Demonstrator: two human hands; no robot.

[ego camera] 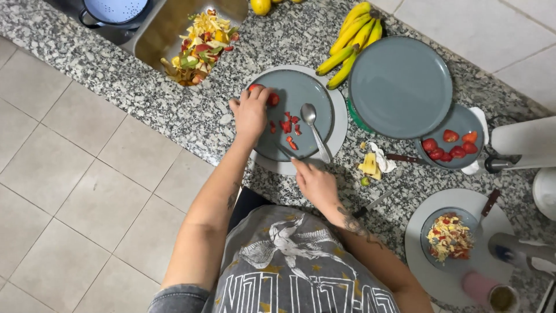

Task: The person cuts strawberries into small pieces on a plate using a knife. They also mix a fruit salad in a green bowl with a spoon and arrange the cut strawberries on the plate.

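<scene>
While the left hand (250,111) curls over a whole strawberry (272,98) at the far edge of the grey plate (301,93), pinning it under bent fingers, the right hand (315,182) is closed around what looks like a knife handle at the plate's near rim; the blade itself is hard to make out. Judging by the plate, the cutting is partly done: a scatter of small red strawberry pieces (288,126) lies between the two hands, beside a metal spoon (315,130) resting on the plate. More remains, it seems, since several whole strawberries (449,145) wait on a smaller grey plate well to the right, past an upturned large grey plate (401,87). Bananas (350,43) lie just beyond, fruit peelings (200,49) fill the sink, and a bowl of chopped fruit (449,237) sits near the right elbow.
</scene>
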